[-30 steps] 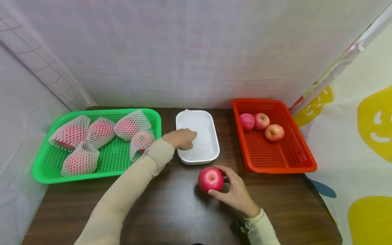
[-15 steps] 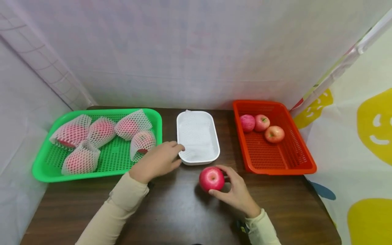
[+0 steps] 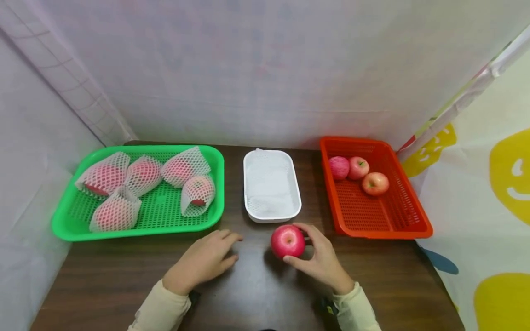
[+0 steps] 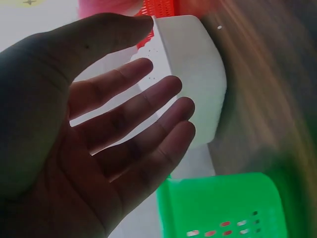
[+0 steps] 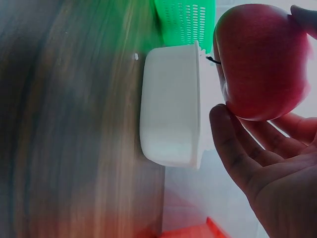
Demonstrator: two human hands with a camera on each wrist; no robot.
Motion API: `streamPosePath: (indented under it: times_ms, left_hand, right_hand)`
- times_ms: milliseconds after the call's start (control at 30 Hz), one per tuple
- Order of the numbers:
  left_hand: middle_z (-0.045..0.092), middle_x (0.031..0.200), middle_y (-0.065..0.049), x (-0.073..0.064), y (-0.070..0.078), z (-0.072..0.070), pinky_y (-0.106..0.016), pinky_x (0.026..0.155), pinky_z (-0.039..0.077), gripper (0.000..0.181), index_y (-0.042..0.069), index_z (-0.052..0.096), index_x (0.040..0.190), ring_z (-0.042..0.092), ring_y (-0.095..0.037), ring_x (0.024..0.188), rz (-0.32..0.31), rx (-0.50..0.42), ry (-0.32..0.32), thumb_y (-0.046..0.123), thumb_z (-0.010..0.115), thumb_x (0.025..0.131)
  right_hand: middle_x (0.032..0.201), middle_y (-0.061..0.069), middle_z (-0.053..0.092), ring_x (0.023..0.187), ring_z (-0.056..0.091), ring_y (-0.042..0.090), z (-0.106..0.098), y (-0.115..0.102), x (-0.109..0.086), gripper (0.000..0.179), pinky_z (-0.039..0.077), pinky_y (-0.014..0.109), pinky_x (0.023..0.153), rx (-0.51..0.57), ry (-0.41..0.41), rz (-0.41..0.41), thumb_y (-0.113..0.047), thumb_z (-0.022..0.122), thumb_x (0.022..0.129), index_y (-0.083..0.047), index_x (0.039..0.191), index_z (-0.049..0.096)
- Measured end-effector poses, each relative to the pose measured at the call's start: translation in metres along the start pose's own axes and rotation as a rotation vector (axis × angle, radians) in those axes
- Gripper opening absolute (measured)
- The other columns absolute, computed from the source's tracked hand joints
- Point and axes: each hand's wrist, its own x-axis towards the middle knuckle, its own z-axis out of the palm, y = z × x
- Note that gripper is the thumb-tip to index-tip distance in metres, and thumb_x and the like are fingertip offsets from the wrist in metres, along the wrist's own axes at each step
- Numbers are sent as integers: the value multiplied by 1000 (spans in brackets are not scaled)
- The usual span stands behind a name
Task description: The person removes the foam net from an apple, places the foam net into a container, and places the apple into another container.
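My right hand (image 3: 319,259) grips a red apple (image 3: 288,241) with thumb and fingers, over the table in front of a white tub. In the right wrist view the apple (image 5: 262,62) sits between the fingertips, its dark stem pointing to the left. My left hand (image 3: 203,259) is off to the left of the apple, palm inward, holding nothing. The left wrist view shows that hand (image 4: 114,119) with fingers loosely extended and slightly bent. White foam netting (image 3: 269,184) lies inside the white tub (image 3: 273,219).
At the left a green basket (image 3: 136,234) holds several apples in white foam nets (image 3: 116,214). A red basket (image 3: 385,234) on the right holds 3 bare apples (image 3: 375,184). White sheeting (image 3: 248,69) hangs behind the brown table (image 3: 244,294).
My left hand has drawn back from inside the white tub toward me, down and left, with nothing in it. My right hand still holds the apple in nearly the same spot.
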Motion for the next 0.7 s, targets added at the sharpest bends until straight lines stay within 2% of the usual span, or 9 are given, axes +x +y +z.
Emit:
streamPosePath:
  times_ms: [100, 200, 333, 467, 600, 700]
  left_hand:
    - [66, 112, -5, -1, 0, 5, -41, 82, 54, 41, 8, 66, 122, 64, -23, 102, -24, -18, -10, 25, 78, 87]
    - [66, 114, -6, -1, -1, 7, -42, 83, 54, 41, 8, 66, 123, 64, -23, 103, -36, -33, -25, 25, 77, 88]
    - [66, 116, -7, -2, -1, 9, -43, 85, 54, 40, 8, 66, 123, 63, -24, 106, -42, -52, -40, 25, 77, 89]
    - [66, 114, -6, -4, -1, 11, -43, 86, 54, 38, 8, 66, 121, 63, -23, 105, -41, -63, -46, 26, 77, 89]
    - [67, 113, -6, -6, -1, 13, -43, 86, 54, 38, 8, 67, 120, 64, -24, 104, -31, -66, -55, 26, 76, 89]
    - [67, 113, -6, -7, -1, 13, -43, 86, 53, 38, 8, 67, 121, 64, -24, 105, -35, -73, -67, 27, 76, 89]
  right_hand:
    - [118, 1, 63, 101, 62, 17, -9, -3, 4, 78, 57, 32, 77, -37, -17, 10, -26, 94, 68, -4, 134, 56]
    - [119, 0, 62, 101, 61, 15, -26, -7, 12, 79, 57, 34, 77, -100, -18, 7, -31, 93, 68, -7, 134, 56]
    - [118, 0, 62, 99, 58, 14, -59, -10, 28, 81, 55, 32, 75, -230, 8, -17, -31, 94, 66, -9, 134, 56]
    - [119, 4, 62, 98, 57, 16, -98, -1, 48, 81, 52, 34, 77, -358, 24, -26, -29, 94, 66, -6, 133, 56]
    - [120, 12, 61, 100, 57, 25, -137, 18, 72, 80, 52, 45, 80, -449, -14, 47, -32, 92, 71, -2, 134, 53]
    - [115, 16, 59, 97, 56, 31, -161, 38, 91, 80, 55, 51, 77, -495, -81, 162, -38, 88, 76, -2, 137, 50]
